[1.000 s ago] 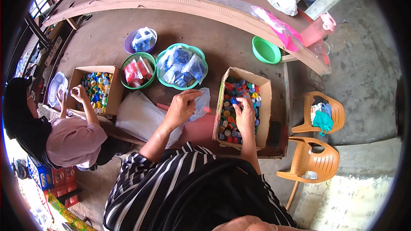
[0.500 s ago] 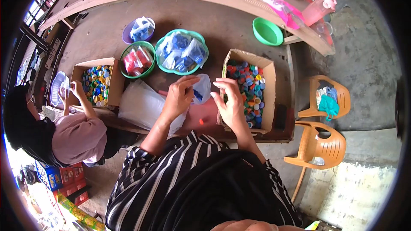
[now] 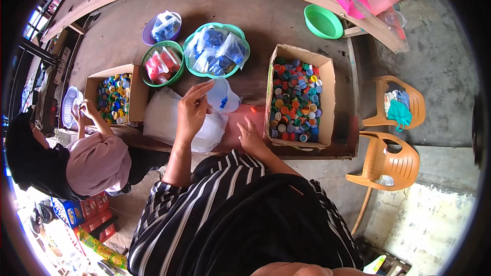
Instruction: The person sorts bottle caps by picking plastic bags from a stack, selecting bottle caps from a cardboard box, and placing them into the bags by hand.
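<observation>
My left hand (image 3: 193,110) pinches the edge of a clear plastic bag (image 3: 224,95), which has something small and blue inside. To its right, my right hand (image 3: 251,139) is over the pink mat (image 3: 234,129) with its fingers apart and nothing in them. Just beyond its fingertips lies a small red-orange piece (image 3: 253,109). A cardboard box (image 3: 332,92) full of colored bottle caps (image 3: 294,102) stands right of my right hand. Flat clear bags (image 3: 163,117) lie spread under and left of my left hand.
A turquoise basket (image 3: 217,25), a green basket (image 3: 180,74) and a purple bowl (image 3: 147,33) hold filled bags. An empty green bowl (image 3: 323,22) sits behind. At left, a co-worker (image 3: 97,163) handles something beside another cap box (image 3: 137,92). Orange chairs (image 3: 401,161) stand right.
My right hand has left the cap box, where it held a blue cap, and moved left over the mat, empty. A blue thing now shows in the bag. The view has shifted.
</observation>
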{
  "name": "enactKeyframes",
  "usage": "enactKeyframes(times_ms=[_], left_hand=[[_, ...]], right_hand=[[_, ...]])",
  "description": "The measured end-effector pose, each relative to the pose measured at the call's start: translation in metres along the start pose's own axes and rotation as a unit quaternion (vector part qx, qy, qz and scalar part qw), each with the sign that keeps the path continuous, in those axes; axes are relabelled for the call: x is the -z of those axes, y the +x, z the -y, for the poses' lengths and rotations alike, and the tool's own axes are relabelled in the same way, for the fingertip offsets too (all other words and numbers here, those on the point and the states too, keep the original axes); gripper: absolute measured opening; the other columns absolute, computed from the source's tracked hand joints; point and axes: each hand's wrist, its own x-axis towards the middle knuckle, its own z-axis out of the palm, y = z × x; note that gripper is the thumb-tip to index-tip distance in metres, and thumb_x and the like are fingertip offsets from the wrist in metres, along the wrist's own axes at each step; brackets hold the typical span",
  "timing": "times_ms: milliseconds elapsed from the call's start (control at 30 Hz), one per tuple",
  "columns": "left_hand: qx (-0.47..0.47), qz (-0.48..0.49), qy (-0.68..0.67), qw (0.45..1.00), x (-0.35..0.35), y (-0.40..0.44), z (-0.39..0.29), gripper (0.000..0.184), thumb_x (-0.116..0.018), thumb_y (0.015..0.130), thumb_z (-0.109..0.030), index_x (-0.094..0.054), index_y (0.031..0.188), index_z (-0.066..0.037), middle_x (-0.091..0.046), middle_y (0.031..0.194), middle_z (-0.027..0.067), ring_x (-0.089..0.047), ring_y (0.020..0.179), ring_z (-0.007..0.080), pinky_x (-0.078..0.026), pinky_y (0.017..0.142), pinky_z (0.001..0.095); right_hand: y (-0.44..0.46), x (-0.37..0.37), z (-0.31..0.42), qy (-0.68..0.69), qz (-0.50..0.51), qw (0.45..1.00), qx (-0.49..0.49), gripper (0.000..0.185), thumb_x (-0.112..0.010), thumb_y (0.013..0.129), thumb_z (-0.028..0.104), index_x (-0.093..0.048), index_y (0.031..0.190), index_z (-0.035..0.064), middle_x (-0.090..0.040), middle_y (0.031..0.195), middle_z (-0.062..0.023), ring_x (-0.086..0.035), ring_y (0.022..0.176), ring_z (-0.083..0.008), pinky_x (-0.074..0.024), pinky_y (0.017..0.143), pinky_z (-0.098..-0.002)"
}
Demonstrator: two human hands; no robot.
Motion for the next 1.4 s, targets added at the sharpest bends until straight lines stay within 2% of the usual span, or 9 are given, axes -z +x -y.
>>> enactKeyframes(times_ms=[133, 233, 400, 600, 800, 900, 1000, 1300, 1400], left_hand=[[0.016, -0.044, -0.005, 0.999, 0.021, -0.004, 0.017, 0.036, -0.050, 0.091, 0.005, -0.066, 0.122, -0.001, -0.065, 0.123, 0.0094, -0.065, 0.071, 0.0116, -0.056, 0.061, 0.0252], [0.039, -0.079, -0.001, 0.996, 0.039, -0.011, 0.030, 0.038, -0.049, 0.091, 0.005, -0.066, 0.124, -0.002, -0.064, 0.125, 0.0092, -0.066, 0.074, 0.0122, -0.057, 0.063, 0.0251], [0.076, -0.105, -0.035, 0.991, 0.054, -0.024, 0.051, 0.038, -0.050, 0.091, 0.004, -0.065, 0.126, -0.002, -0.061, 0.128, 0.0100, -0.068, 0.078, 0.0140, -0.058, 0.065, 0.0254], [0.087, -0.119, -0.040, 0.988, 0.055, -0.037, 0.056, 0.038, -0.052, 0.092, 0.003, -0.063, 0.128, -0.002, -0.060, 0.129, 0.0109, -0.069, 0.081, 0.0159, -0.059, 0.066, 0.0262], [0.107, -0.148, -0.060, 0.981, 0.059, -0.058, 0.067, 0.040, -0.052, 0.092, 0.004, -0.060, 0.131, 0.000, -0.056, 0.132, 0.0133, -0.070, 0.086, 0.0205, -0.061, 0.069, 0.0288], [0.131, -0.165, -0.066, 0.975, 0.064, -0.072, 0.074, 0.042, -0.054, 0.091, 0.000, -0.058, 0.133, 0.001, -0.056, 0.135, 0.0125, -0.070, 0.090, 0.0207, -0.059, 0.071, 0.0284], [0.139, -0.176, -0.077, 0.972, 0.067, -0.086, 0.079, 0.042, -0.054, 0.091, 0.000, -0.057, 0.133, 0.001, -0.055, 0.136, 0.0139, -0.070, 0.092, 0.0218, -0.060, 0.072, 0.0288], [0.118, -0.186, -0.105, 0.970, 0.065, -0.083, 0.077, 0.041, -0.053, 0.092, 0.004, -0.058, 0.132, 0.001, -0.054, 0.136, 0.0117, -0.069, 0.090, 0.0198, -0.060, 0.072, 0.0291], [0.080, -0.162, -0.108, 0.978, 0.057, -0.069, 0.065, 0.040, -0.053, 0.092, 0.004, -0.059, 0.131, 0.000, -0.054, 0.135, 0.0114, -0.069, 0.089, 0.0189, -0.060, 0.072, 0.0292]], right_hand=[[0.026, -0.015, -0.012, -0.103, -0.140, 0.985, -0.004, 0.060, -0.068, 0.083, 0.013, -0.047, 0.137, -0.0007, -0.026, 0.151, -0.0275, -0.036, 0.134, -0.0464, -0.0354, 0.108, -0.0509], [0.031, -0.018, -0.013, -0.111, -0.116, 0.984, -0.077, 0.060, -0.071, 0.081, 0.014, -0.048, 0.135, -0.0017, -0.025, 0.152, -0.0269, -0.035, 0.134, -0.0450, -0.0365, 0.106, -0.0509], [0.040, -0.015, -0.013, -0.086, -0.162, 0.980, -0.081, 0.058, -0.073, 0.081, 0.018, -0.050, 0.132, 0.0003, -0.031, 0.147, -0.0202, -0.039, 0.128, -0.0412, -0.0381, 0.102, -0.0523], [0.068, -0.010, 0.005, -0.062, -0.162, 0.981, -0.084, 0.061, -0.072, 0.080, 0.015, -0.048, 0.134, -0.0014, -0.030, 0.151, -0.0204, -0.039, 0.132, -0.0383, -0.0417, 0.102, -0.0478], [0.120, -0.015, 0.006, -0.137, -0.152, 0.977, 0.055, 0.034, -0.058, 0.089, 0.012, -0.059, 0.120, -0.0006, -0.036, 0.152, -0.0119, -0.045, 0.130, -0.0327, -0.0471, 0.097, -0.0473], [0.135, -0.012, 0.004, -0.129, -0.069, 0.984, 0.101, 0.028, -0.051, 0.089, 0.006, -0.062, 0.114, 0.0000, -0.039, 0.151, -0.0116, -0.045, 0.130, -0.0345, -0.0442, 0.101, -0.0491], [0.140, -0.017, -0.002, -0.145, -0.065, 0.985, 0.068, 0.022, -0.049, 0.091, 0.011, -0.063, 0.105, 0.0010, -0.047, 0.143, -0.0103, -0.050, 0.125, -0.0299, -0.0493, 0.095, -0.0468], [0.141, -0.024, -0.010, -0.150, -0.060, 0.986, 0.051, 0.025, -0.055, 0.086, 0.007, -0.063, 0.108, -0.0021, -0.054, 0.123, -0.0154, -0.053, 0.110, -0.0358, -0.0502, 0.093, -0.0433], [0.118, 0.001, 0.012, -0.053, -0.155, 0.978, 0.130, 0.035, -0.065, 0.081, 0.005, -0.058, 0.114, -0.0028, -0.052, 0.122, -0.0175, -0.052, 0.106, -0.0370, -0.0456, 0.096, -0.0443]])
